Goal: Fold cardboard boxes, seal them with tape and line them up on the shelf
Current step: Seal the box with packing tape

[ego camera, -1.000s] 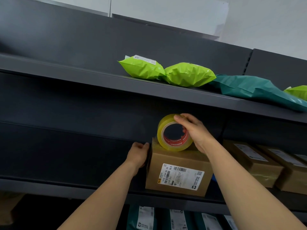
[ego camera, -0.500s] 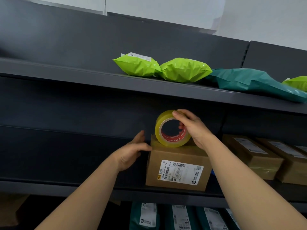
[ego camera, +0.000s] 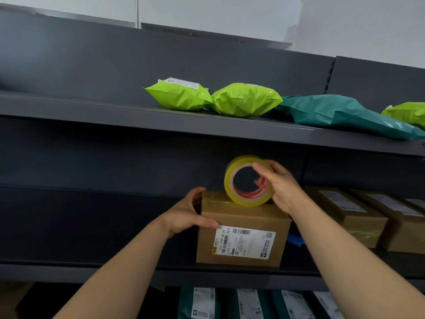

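Head view: two bare forearms reach up from the bottom edge toward a dark grey metal shelf (ego camera: 138, 270). On it stands a matte brown cardboard box (ego camera: 241, 217), squarish, with a white printed label (ego camera: 243, 241) on its near face. The left hand (ego camera: 186, 212) is clamped on the box's upper left corner, thumb lying across the front face beside the label, fingers curled round the side and top. A second ago that hand only touched the box's side edge; it has since wrapped round the corner. On the box top, standing on edge, is a glossy roll of yellowish clear tape (ego camera: 248, 180) with a red-printed inner core. The right hand (ego camera: 282, 187) grips the roll from its right side, fingertips over the upper rim, as before; the roll leans slightly more to the left than earlier. A shiny strip of tape lies across the box top by the left fingers. Further right on the same shelf sit two long brown boxes (ego camera: 358, 215). Beyond, the upper shelf (ego camera: 92, 109) carries crinkled lime-green mailer bags (ego camera: 243, 100) and a smooth teal mailer bag (ego camera: 340, 113).
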